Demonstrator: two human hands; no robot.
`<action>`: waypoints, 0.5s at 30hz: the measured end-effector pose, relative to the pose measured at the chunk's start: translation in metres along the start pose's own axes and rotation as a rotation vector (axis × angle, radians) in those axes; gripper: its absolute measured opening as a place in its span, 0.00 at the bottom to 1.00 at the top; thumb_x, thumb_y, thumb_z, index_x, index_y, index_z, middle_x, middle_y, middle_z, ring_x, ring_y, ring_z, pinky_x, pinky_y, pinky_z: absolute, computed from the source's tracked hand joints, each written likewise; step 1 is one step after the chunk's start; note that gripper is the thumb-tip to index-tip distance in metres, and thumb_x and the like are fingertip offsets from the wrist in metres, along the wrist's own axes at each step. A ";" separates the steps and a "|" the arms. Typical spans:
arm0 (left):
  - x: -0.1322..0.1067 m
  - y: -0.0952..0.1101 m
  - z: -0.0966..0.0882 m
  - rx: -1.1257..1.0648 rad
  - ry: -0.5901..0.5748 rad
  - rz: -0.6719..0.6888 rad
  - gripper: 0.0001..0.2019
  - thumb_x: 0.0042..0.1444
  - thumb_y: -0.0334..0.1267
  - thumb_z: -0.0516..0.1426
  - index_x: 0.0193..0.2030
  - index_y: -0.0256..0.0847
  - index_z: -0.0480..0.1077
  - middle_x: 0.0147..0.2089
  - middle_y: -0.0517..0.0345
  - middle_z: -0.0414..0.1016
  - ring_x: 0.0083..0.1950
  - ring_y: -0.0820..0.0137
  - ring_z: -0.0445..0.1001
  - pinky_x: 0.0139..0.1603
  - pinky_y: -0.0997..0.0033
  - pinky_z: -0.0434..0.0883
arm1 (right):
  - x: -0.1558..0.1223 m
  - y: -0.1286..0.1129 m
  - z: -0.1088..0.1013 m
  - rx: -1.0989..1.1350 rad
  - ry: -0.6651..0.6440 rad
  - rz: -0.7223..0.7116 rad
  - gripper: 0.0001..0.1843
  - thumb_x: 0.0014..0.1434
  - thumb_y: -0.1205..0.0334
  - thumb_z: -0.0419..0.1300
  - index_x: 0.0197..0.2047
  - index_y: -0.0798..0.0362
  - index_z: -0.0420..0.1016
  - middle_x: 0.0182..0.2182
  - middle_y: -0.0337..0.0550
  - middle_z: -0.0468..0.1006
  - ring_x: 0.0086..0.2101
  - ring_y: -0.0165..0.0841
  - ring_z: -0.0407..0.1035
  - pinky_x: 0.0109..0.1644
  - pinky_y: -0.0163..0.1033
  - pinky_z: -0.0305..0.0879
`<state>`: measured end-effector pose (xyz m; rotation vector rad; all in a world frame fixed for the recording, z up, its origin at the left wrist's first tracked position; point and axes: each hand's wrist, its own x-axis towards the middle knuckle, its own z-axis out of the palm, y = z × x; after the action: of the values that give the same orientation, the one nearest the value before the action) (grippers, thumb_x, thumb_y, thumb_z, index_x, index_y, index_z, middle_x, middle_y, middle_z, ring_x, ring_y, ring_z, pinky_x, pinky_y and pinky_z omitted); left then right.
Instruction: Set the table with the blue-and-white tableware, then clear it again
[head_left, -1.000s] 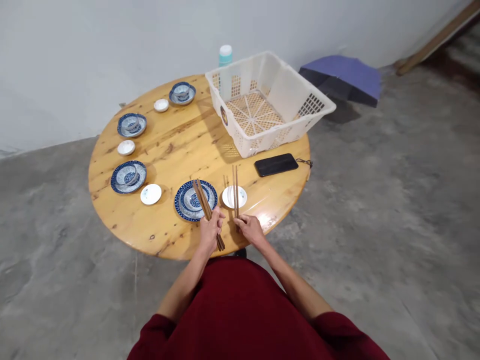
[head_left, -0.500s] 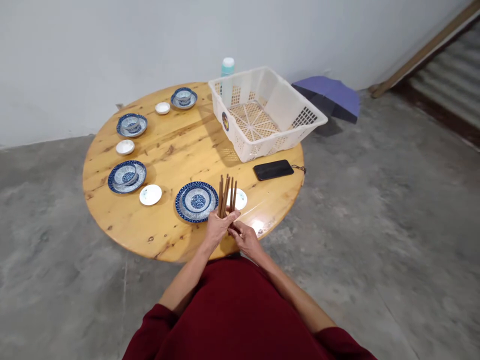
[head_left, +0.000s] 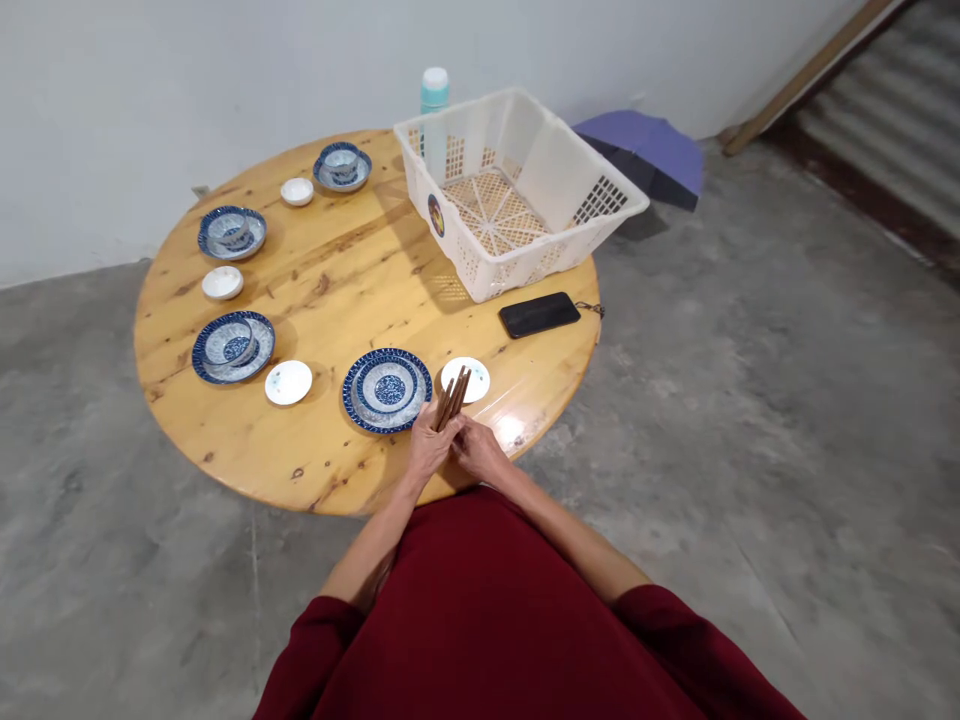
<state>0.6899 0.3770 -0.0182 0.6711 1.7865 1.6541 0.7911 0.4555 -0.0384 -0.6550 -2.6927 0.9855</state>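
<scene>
A bundle of brown chopsticks point(head_left: 452, 398) is held at the table's near edge, tips pointing up and away from me. My left hand point(head_left: 430, 445) is wrapped round the bundle. On its right, my right hand point(head_left: 477, 449) is closed at the bundle's lower part; its fingertips are partly hidden. Just beyond the hands, a small white saucer point(head_left: 474, 379) lies partly behind the chopsticks. To the left of the saucer is a blue-and-white plate point(head_left: 349, 394) with a bowl point(head_left: 390, 386) on it.
Along the left of the round wooden table point(head_left: 322, 330) stand several more plates with bowls, among them one plate point(head_left: 262, 345), and white saucers point(head_left: 289, 382). A white plastic basket point(head_left: 525, 262), a phone point(head_left: 540, 314) and a teal bottle point(head_left: 434, 92) are farther back. A purple umbrella point(head_left: 645, 145) lies beyond.
The chopsticks were spread apart and stood taller above my hands; now they are closer together and tilt more to the right. My view has shifted slightly, moving the table up and left.
</scene>
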 end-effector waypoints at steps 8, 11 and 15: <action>-0.003 0.011 -0.006 -0.060 -0.083 0.022 0.17 0.55 0.53 0.62 0.37 0.39 0.74 0.36 0.55 0.76 0.40 0.66 0.74 0.46 0.65 0.72 | -0.004 0.000 -0.016 0.034 -0.140 0.032 0.16 0.56 0.71 0.54 0.47 0.56 0.72 0.45 0.54 0.78 0.43 0.41 0.74 0.47 0.42 0.70; -0.006 0.010 -0.010 -0.051 -0.108 0.063 0.15 0.56 0.52 0.62 0.34 0.40 0.74 0.36 0.54 0.76 0.40 0.65 0.73 0.47 0.65 0.73 | -0.007 -0.007 -0.048 0.198 -0.068 0.066 0.19 0.55 0.69 0.54 0.50 0.55 0.71 0.45 0.51 0.78 0.41 0.39 0.75 0.48 0.44 0.71; -0.006 0.000 -0.010 -0.081 -0.122 0.060 0.15 0.55 0.52 0.64 0.33 0.41 0.74 0.36 0.53 0.77 0.41 0.64 0.74 0.48 0.63 0.74 | 0.000 -0.040 -0.089 0.482 0.065 0.012 0.24 0.58 0.58 0.60 0.58 0.51 0.69 0.53 0.48 0.77 0.51 0.40 0.73 0.57 0.47 0.69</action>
<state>0.6867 0.3654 -0.0172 0.7787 1.6191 1.6787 0.8073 0.4783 0.0545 -0.5867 -2.2638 1.5118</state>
